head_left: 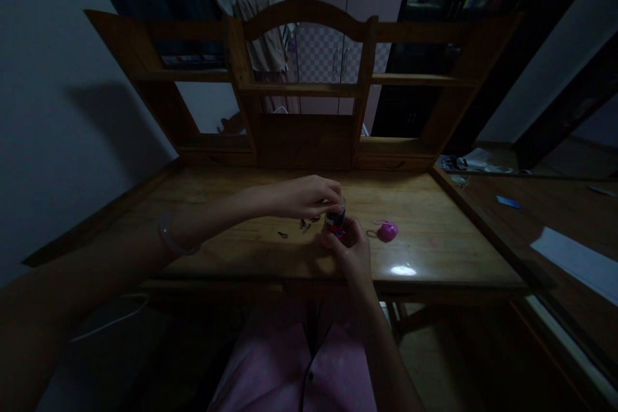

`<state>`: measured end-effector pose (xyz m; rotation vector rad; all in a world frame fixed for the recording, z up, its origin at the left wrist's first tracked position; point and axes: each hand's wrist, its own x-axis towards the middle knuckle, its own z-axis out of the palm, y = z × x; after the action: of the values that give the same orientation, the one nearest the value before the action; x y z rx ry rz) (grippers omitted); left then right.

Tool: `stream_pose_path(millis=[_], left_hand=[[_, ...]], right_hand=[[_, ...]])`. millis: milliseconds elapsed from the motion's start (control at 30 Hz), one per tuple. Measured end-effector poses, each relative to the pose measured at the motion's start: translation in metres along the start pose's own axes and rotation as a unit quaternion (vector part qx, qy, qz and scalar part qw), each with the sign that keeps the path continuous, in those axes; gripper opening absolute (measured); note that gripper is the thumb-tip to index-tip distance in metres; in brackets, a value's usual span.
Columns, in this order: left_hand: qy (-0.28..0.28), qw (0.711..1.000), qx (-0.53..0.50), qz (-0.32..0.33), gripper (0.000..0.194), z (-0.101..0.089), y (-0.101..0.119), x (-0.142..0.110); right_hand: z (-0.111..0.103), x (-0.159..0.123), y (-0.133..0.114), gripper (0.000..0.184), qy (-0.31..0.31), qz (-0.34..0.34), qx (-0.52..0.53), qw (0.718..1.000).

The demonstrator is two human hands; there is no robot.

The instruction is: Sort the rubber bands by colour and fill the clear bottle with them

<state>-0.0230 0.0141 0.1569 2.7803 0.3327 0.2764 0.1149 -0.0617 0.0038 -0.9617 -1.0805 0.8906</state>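
My right hand [354,246] is wrapped round a small clear jar [337,220] with dark contents and a pink lower part, held upright over the desk. My left hand [316,196] reaches across to the jar's mouth, its fingers pinched together there; what they hold, if anything, is hidden. Several small dark loops or clips [304,225] lie on the desktop left of the jar, with a separate dark clip-like piece [282,235] farther left. To the right of my right hand rests a round pink cap [388,230] with a thin pink strap.
The wooden desk [434,257] has a shelf unit [304,89] along its back edge. At the right, a lower brown surface holds white paper [579,261] and a blue packet [508,202]. A white cable [116,320] hangs at the lower left.
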Motion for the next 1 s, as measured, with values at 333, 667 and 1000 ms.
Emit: stream_pose_path(millis=[333,667,1000], left_hand=[[0.101,0.992,0.068,-0.027,0.020,0.014,-0.010,-0.007],[0.257,0.943,-0.167,-0.133,0.034,0.013,-0.045,-0.014],[0.079,0.945,-0.091,-0.305,0.031,0.087,-0.118,-0.039]], right_hand=[[-0.001,-0.001,0.000,0.035,0.013,0.020,0.002,1.000],[-0.006,0.001,0.001,0.033,0.038,0.048,0.048,0.997],[-0.007,0.004,0.002,0.033,0.106,0.048,0.051,0.992]])
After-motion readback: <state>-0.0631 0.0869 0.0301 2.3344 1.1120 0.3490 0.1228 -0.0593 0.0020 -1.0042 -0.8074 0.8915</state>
